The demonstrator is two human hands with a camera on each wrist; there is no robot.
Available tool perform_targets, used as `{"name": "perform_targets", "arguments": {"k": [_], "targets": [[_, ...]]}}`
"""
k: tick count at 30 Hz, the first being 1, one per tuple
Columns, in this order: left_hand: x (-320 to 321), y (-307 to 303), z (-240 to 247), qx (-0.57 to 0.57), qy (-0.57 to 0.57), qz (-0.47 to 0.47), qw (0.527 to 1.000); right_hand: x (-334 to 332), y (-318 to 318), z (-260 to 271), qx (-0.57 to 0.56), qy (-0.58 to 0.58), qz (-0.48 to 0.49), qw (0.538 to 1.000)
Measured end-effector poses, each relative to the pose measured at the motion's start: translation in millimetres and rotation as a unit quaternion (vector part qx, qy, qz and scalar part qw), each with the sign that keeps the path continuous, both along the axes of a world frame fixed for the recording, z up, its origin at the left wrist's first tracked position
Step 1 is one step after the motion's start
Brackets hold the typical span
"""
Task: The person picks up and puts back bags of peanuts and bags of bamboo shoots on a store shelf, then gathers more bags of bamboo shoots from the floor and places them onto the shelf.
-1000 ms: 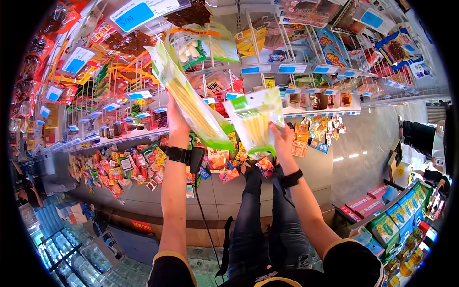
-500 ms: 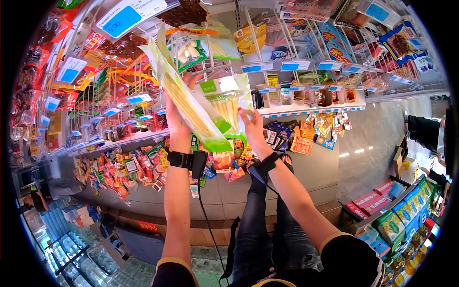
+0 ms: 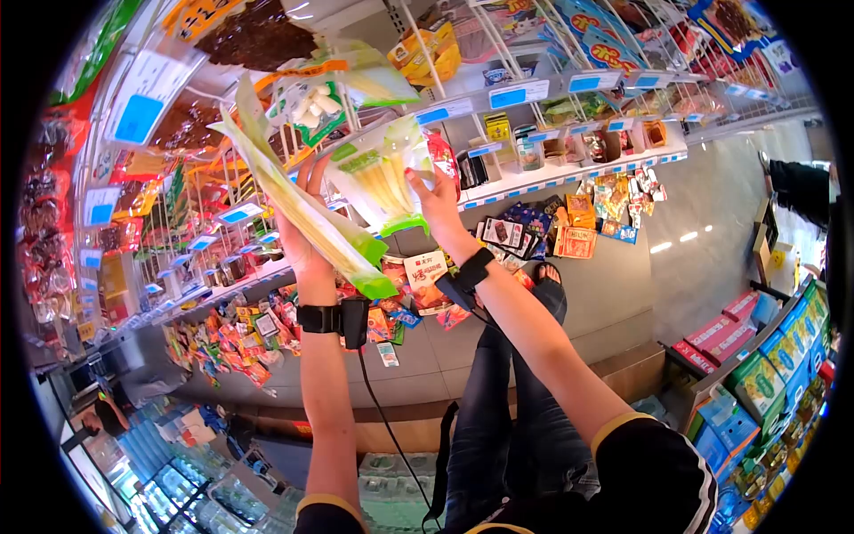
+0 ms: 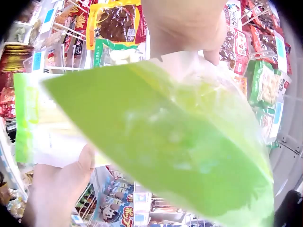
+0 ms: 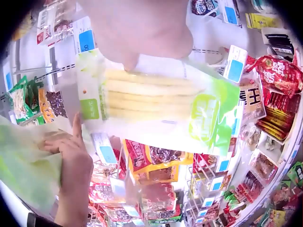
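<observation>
A long clear-and-green bag of pale sticks (image 3: pixel 298 205) lies slantwise across my left hand (image 3: pixel 304 245), its green end (image 4: pixel 156 123) large in the left wrist view. My right hand (image 3: pixel 438 200) pinches the edge of a shorter green-and-white bag of pale sticks (image 3: pixel 382 178), seen broadside in the right wrist view (image 5: pixel 151 97). In that view my left hand (image 5: pixel 73 165) has its index finger extended, the other fingers curled at the long bag (image 5: pixel 28 161). The shorter bag is just right of the long one, near the hanging packets.
Hooks with packets, such as a white-and-green one (image 3: pixel 311 111), hang behind the hands. Below them runs a shelf edge with price tags (image 3: pixel 534 189). Snack packets (image 3: pixel 236 338) lie on the floor under it. Green and blue boxes (image 3: pixel 756 374) stand at the right.
The shorter bag and my right hand have moved left, close to the long bag. The view has shifted, bringing the hanging packets lower and leftward.
</observation>
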State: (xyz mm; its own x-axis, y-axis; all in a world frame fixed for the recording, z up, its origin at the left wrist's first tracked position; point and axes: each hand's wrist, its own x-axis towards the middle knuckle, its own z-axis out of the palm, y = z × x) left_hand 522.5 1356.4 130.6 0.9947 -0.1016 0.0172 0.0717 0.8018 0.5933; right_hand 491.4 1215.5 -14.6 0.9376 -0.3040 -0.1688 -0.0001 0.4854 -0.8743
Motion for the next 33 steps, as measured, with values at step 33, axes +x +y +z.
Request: {"name": "perform_targets", "arguments": {"k": [33], "targets": [[0.7,7.5,-11.9,-0.077,0.075,-0.031,0.994,8.4,0.9,2.3,0.016,-0.008,-0.018,1.000]]}}
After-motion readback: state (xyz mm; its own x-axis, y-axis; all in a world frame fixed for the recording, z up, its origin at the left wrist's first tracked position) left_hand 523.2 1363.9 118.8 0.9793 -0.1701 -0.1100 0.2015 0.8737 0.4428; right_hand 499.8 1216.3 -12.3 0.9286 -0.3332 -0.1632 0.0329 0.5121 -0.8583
